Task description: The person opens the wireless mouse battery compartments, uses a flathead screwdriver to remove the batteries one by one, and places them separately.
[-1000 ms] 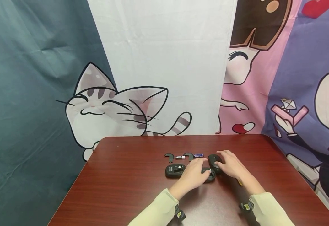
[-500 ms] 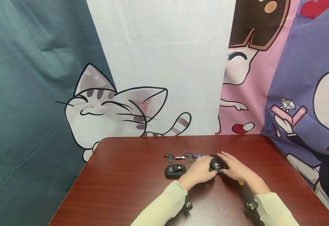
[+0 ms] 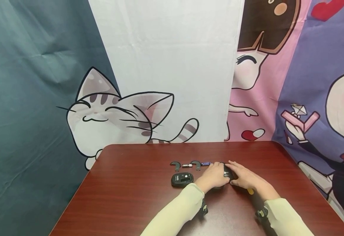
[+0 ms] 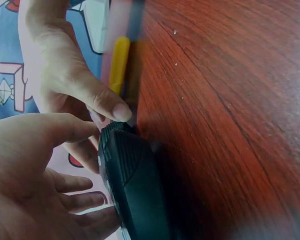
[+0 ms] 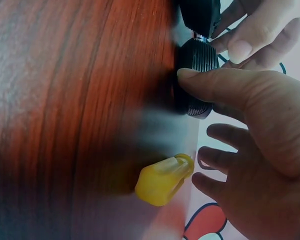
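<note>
A dark computer mouse (image 3: 226, 171) lies between both hands, right side up with a small light logo. My right hand (image 3: 244, 177) grips it from the right, thumb on its ribbed edge (image 5: 202, 57) in the right wrist view. My left hand (image 3: 214, 176) reaches over from the left, fingers loosely spread and thumb tip close above the ribbed side. Under the left hand is a second mouse (image 4: 145, 190), mostly hidden in the head view. A third mouse (image 3: 182, 180) lies upside down further left, its battery slot uncovered.
Behind the mice are two curved dark covers (image 3: 176, 165), a silver-white battery (image 3: 187, 166) and a blue battery (image 3: 206, 164). A yellow handle (image 5: 165, 180) lies beside my right hand. The wooden table (image 3: 124, 196) ends at a printed curtain.
My left hand has moved right, off the middle mouse's left part and over to the right-hand mouse. My right hand has stayed at that mouse, with its thumb now at the near edge.
</note>
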`<action>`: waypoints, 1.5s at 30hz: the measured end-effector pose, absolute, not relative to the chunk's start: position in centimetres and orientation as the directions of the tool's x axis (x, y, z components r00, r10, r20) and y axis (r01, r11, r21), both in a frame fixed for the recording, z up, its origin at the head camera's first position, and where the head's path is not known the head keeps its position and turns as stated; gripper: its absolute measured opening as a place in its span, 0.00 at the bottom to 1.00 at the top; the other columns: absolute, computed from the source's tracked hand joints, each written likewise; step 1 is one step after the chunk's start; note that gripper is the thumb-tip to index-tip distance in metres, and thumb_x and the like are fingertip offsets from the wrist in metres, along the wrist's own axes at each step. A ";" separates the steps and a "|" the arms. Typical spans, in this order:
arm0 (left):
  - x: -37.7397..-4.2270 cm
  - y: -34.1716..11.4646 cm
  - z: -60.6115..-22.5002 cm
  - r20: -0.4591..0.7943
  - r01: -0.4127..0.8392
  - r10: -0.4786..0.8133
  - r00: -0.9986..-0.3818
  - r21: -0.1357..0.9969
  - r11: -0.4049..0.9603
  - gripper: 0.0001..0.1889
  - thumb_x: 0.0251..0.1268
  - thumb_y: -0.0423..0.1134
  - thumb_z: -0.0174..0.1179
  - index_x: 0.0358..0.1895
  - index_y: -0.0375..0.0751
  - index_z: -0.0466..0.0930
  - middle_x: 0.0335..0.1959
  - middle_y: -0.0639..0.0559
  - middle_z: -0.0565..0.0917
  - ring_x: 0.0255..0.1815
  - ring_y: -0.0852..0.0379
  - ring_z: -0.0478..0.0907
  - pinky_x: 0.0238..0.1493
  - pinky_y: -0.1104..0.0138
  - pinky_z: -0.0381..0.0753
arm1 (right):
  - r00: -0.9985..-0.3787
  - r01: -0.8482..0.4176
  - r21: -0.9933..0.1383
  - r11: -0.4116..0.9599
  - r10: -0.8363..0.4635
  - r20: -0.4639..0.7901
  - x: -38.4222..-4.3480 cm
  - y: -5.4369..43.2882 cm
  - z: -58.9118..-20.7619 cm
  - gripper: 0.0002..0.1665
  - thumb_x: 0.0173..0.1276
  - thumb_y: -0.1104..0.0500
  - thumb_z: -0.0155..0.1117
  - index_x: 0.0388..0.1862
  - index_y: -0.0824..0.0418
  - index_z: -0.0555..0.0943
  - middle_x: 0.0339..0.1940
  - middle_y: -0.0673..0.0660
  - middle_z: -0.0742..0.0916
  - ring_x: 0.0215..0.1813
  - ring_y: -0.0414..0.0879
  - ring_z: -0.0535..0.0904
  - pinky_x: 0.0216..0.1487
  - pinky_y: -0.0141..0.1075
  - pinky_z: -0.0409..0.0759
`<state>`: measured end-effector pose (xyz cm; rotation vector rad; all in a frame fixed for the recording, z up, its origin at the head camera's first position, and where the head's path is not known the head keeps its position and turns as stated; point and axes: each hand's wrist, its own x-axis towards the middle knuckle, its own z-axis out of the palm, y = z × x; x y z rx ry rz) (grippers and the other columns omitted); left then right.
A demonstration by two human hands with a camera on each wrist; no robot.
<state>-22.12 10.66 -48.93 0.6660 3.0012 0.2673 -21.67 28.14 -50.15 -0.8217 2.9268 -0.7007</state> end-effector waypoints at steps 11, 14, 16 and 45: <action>-22.3 11.0 -49.4 -0.078 0.359 0.380 -0.922 0.202 0.911 0.32 0.62 0.57 0.67 0.65 0.44 0.75 0.58 0.54 0.78 0.56 0.61 0.76 0.56 0.71 0.78 | -0.826 -0.551 -0.396 0.735 -0.548 0.133 -21.9 28.1 -50.8 0.42 0.55 0.64 0.78 0.67 0.73 0.72 0.64 0.73 0.78 0.65 0.69 0.74 0.66 0.64 0.71; -22.3 11.0 -49.3 -0.078 0.361 0.383 -0.921 0.205 0.910 0.33 0.61 0.56 0.68 0.66 0.44 0.74 0.59 0.54 0.77 0.56 0.61 0.76 0.55 0.71 0.79 | -0.832 -0.541 -0.404 0.737 -0.539 0.131 -22.1 28.2 -50.9 0.41 0.56 0.63 0.77 0.67 0.73 0.72 0.62 0.70 0.81 0.64 0.67 0.76 0.68 0.66 0.68; -22.3 11.0 -49.3 -0.071 0.363 0.384 -0.920 0.210 0.908 0.33 0.61 0.55 0.68 0.66 0.44 0.74 0.60 0.54 0.77 0.56 0.61 0.76 0.55 0.71 0.79 | -0.840 -0.530 -0.417 0.739 -0.526 0.135 -22.1 28.3 -50.8 0.40 0.57 0.63 0.76 0.67 0.73 0.72 0.61 0.69 0.82 0.63 0.66 0.77 0.69 0.67 0.67; -21.8 7.5 -45.7 0.232 0.454 0.391 -0.891 0.474 0.754 0.18 0.73 0.48 0.62 0.62 0.53 0.78 0.53 0.60 0.85 0.49 0.65 0.82 0.48 0.69 0.82 | -0.753 -0.553 -0.437 0.710 -0.201 0.626 -20.2 26.5 -47.9 0.25 0.53 0.66 0.80 0.51 0.57 0.85 0.35 0.52 0.82 0.36 0.47 0.75 0.34 0.29 0.69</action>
